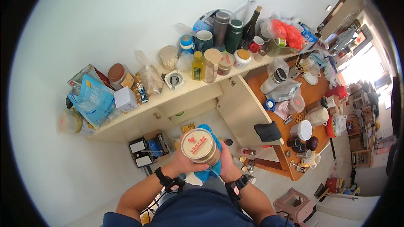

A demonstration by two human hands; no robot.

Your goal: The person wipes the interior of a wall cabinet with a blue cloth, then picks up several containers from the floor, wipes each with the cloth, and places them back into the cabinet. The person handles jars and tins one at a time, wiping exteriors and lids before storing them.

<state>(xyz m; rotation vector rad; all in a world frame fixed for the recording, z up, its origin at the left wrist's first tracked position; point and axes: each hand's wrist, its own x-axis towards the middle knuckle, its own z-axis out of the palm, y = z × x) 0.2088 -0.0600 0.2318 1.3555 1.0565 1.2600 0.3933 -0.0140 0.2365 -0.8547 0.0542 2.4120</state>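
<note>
Between my hands, in front of my body, is a clear plastic jar with a cream lid [196,143] that bears red writing. My left hand [184,162] grips the jar from its left side, the thumb lying across its front. A blue cloth [206,175] is wrapped against the jar's right side and underside. My right hand [226,160] holds this cloth to the jar; its fingers are partly hidden behind them. Beyond the hands, an open cabinet door [243,110] stands out from a long cream cabinet [186,101].
Jars, bottles and bags crowd the cabinet top [186,85], among them an olive-oil bottle [198,66] and a blue bag [93,99]. A cluttered wooden table [258,85] stands right. Below are an open box [151,149], floor bottles [249,152] and a pink stool [293,203].
</note>
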